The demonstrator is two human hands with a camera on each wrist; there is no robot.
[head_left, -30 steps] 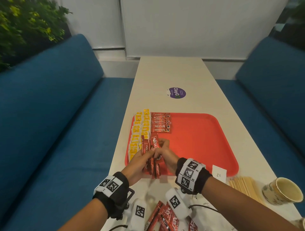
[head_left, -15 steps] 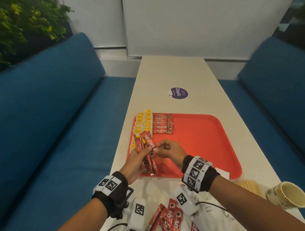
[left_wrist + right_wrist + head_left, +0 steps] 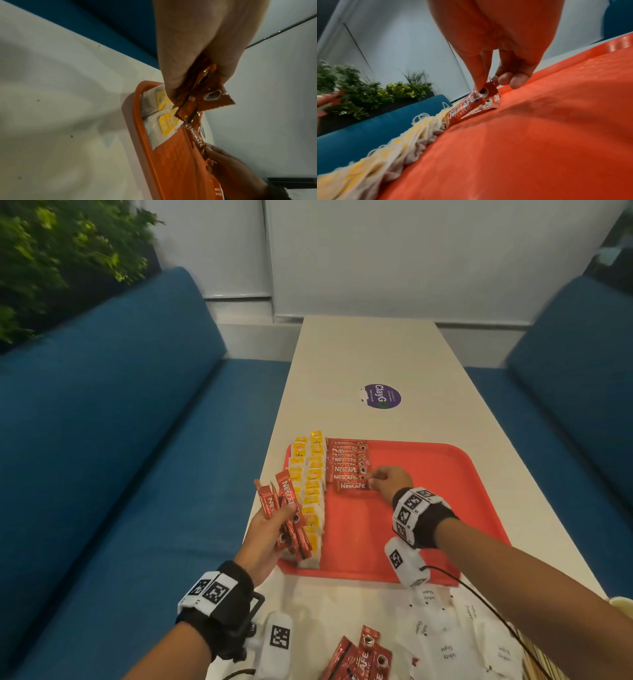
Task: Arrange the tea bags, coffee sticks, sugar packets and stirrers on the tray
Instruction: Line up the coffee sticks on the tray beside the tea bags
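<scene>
**One stick leaves the bundle for the row**

Half a second ago we had both hands together over the near left of the tray (image 3: 428, 529), the right hand picking at the bundle. Now our right hand (image 3: 390, 479) has moved away to the tray's far left, where thumb and forefinger pinch one end of a single coffee stick (image 3: 352, 485); the stick lies just below the row of coffee sticks (image 3: 346, 460), at its near end. In the right wrist view the stick's far end rests low on the tray beside the tea bags (image 3: 313, 491).

Our left hand (image 3: 265, 537) has stayed over the tray's left edge, fingers curled round the remaining bundle of sticks (image 3: 281, 505), fanned upright. Loose coffee sticks (image 3: 363, 657) and sugar packets (image 3: 445, 631) lie on the table (image 3: 370, 354) nearer us.
</scene>
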